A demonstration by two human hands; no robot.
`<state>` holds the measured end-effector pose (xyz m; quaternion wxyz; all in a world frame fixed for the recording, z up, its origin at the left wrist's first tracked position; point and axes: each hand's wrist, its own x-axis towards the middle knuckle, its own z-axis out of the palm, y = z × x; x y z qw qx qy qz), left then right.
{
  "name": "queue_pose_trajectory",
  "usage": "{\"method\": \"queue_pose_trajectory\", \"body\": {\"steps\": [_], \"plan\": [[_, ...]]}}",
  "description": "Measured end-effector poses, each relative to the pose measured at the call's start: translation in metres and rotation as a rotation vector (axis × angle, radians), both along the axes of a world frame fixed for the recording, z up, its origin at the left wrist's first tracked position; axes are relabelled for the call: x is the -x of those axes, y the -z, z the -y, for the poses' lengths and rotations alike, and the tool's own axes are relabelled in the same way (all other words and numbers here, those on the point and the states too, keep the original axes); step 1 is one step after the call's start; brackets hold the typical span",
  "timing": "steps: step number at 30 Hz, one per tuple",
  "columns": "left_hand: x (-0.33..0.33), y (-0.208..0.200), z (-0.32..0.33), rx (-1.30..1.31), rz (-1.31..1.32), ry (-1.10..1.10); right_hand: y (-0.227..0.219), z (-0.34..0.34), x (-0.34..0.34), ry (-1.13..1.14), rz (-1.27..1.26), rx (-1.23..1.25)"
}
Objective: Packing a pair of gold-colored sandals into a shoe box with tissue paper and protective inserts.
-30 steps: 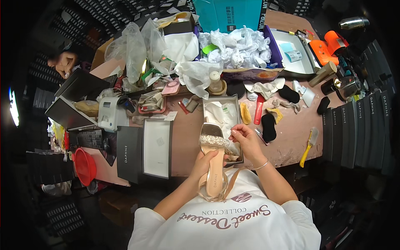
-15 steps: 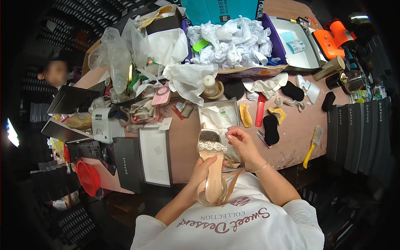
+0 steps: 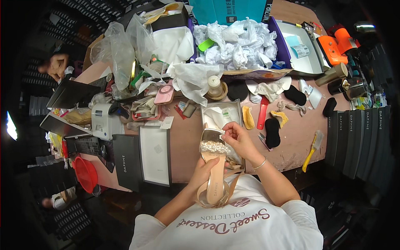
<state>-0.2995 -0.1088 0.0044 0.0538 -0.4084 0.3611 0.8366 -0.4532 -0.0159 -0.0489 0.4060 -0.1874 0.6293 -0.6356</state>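
A pale gold sandal (image 3: 216,177) with a beaded toe strap and tan straps is in my left hand (image 3: 203,171). It is tilted, toe end away from me, heel end near my shirt. The thumb of that hand presses on the insole and the fingers go underneath. My right hand (image 3: 239,141) is closed in a pinch right at the toe's edge. Whatever lies between its fingertips is too small to make out. Just beyond and partly under the sandal stands an open shoe box (image 3: 239,111) with white tissue paper (image 3: 213,117) in it.
At the back is a purple-sided box (image 3: 272,31) of crumpled white paper. To the right lie a red-handled tool (image 3: 262,114), black pads (image 3: 272,132), a yellow-handled brush (image 3: 311,152) and upright dark boxes (image 3: 361,141). An empty-looking box lid (image 3: 155,156) and a white printer-like device (image 3: 102,121) are left.
My right hand has come left onto the sandal's toe edge from just beside it. My left hand keeps its hold. A person at the far left has changed posture.
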Motion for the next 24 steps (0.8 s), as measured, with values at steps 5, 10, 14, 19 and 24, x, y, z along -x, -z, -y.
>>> {"method": "queue_pose_trajectory", "body": {"steps": [5, 10, 14, 19, 24], "plan": [[-0.011, 0.011, 0.0, -0.018, -0.045, 0.015, -0.012, -0.003, -0.006, -0.003, -0.441, -0.128], [-0.015, 0.007, -0.003, 0.01, -0.047, 0.02, 0.002, -0.003, -0.017, -0.067, -0.2, -0.191], [-0.012, 0.01, 0.002, 0.037, -0.098, 0.025, 0.011, -0.002, -0.006, -0.137, 0.086, -0.148], [-0.01, 0.034, 0.024, -0.242, -0.099, -0.333, -0.039, -0.035, -0.01, -0.05, 0.015, -0.032], [-0.011, 0.023, 0.029, -0.371, -0.186, -0.453, -0.1, -0.065, -0.059, -0.286, -0.667, 0.121]]}}
